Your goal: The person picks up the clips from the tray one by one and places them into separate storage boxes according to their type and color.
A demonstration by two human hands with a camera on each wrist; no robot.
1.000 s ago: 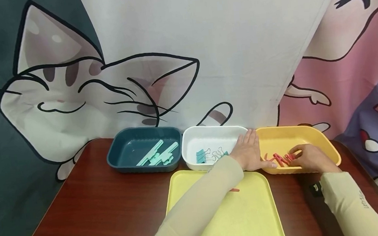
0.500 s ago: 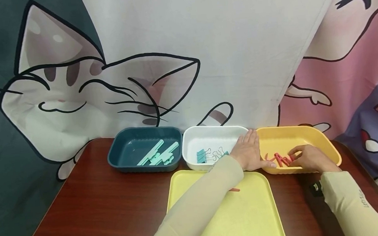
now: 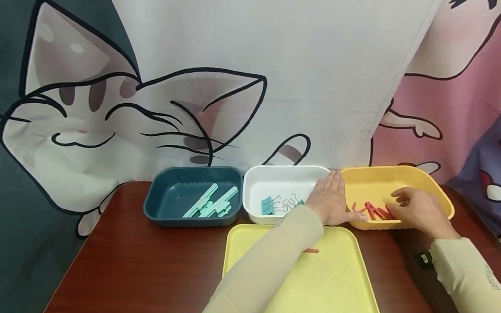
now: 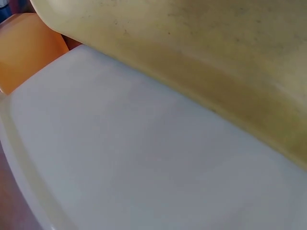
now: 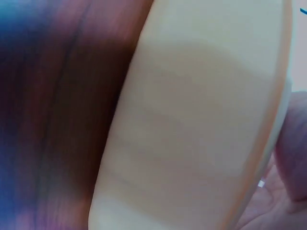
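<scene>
My left hand (image 3: 329, 203) lies with straight fingers across the adjoining rims of the white bin (image 3: 252, 211) and the yellow bin (image 3: 395, 176). Its thumb points right along the yellow bin's front. Over the right front of that bin is my right hand (image 3: 418, 210), fingers loosely bent and nothing showing between them. Just left of its fingertips, several red clips (image 3: 373, 211) shaped like clothespins lie on the bin floor. In the right wrist view, part of the right hand (image 5: 295, 148) shows behind the bin's pale outer wall (image 5: 192, 120). Teal binder clips (image 3: 267, 205) lie in the white bin.
A dark blue bin (image 3: 167, 222) at the left holds mint-green sealing clips (image 3: 200, 200). A yellow tray (image 3: 329, 289) lies in front of the bins, with a red piece (image 3: 311, 250) peeking out beside the left sleeve. Behind the table (image 3: 122, 277) hangs a printed cloth (image 3: 314, 71).
My right hand has drawn slightly up and to the right, away from the red clips, and its fingers have loosened. The left hand stays in place on the rims.
</scene>
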